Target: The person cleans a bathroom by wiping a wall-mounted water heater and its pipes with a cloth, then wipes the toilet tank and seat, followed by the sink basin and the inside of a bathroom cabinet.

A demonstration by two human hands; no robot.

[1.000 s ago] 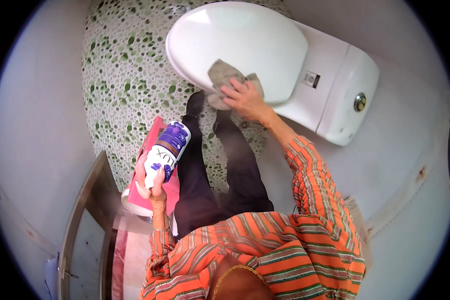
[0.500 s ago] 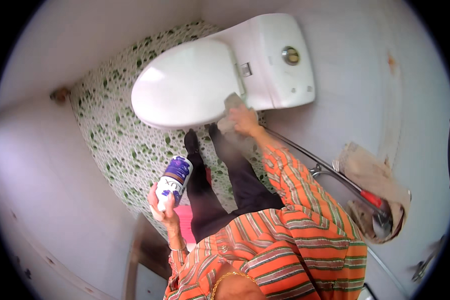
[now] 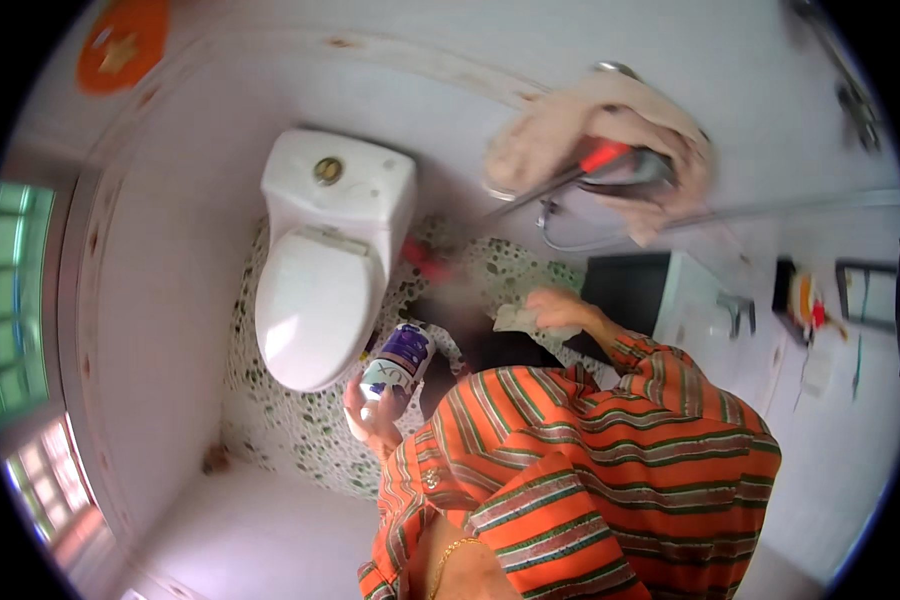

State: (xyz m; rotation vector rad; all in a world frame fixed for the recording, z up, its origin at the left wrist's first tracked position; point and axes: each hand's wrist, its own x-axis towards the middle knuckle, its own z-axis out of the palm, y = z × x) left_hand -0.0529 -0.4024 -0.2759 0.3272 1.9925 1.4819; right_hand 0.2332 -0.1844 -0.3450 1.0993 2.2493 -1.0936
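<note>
the left hand [image 3: 371, 412] holds the bottle [image 3: 400, 358] beside the toilet [image 3: 315, 312] and the right hand [image 3: 562, 308] the cloth [image 3: 513, 319], so a firm left grip and a flat, well-spread cloth should help.

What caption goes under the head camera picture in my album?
By a white toilet, the left hand holds a bottle, the right hand a cloth.

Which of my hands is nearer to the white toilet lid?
Left. Your left hand, holding a purple and white bottle, is near the toilet lid, just past its front end; your right hand, with a grayish cloth, is farther off to the right.
</note>
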